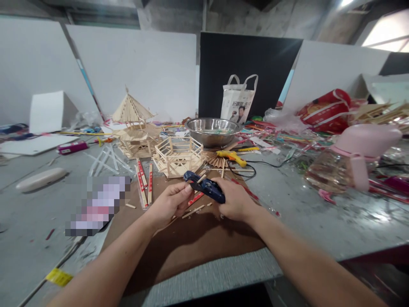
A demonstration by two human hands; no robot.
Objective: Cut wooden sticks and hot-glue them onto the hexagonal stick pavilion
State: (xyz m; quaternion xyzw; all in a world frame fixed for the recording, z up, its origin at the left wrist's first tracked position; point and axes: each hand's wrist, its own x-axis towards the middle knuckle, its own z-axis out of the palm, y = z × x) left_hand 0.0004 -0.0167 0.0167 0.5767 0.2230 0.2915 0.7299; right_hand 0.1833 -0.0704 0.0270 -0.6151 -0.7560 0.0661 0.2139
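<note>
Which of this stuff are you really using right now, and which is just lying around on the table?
In use: blue glue gun in the right hand; small stick in the left hand, at the gun's tip; brown board underneath.
Lying about: steel bowl, yellow glue gun, pink-capped bottle, tote bag, stick pagoda.

Print on the white tote bag (239,102) is too small to read.

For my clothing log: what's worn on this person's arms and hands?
Nothing visible: both arms are bare, with no sleeves in view. The left hand and right hand have no gloves, and no watch, bracelet or ring shows.
</note>
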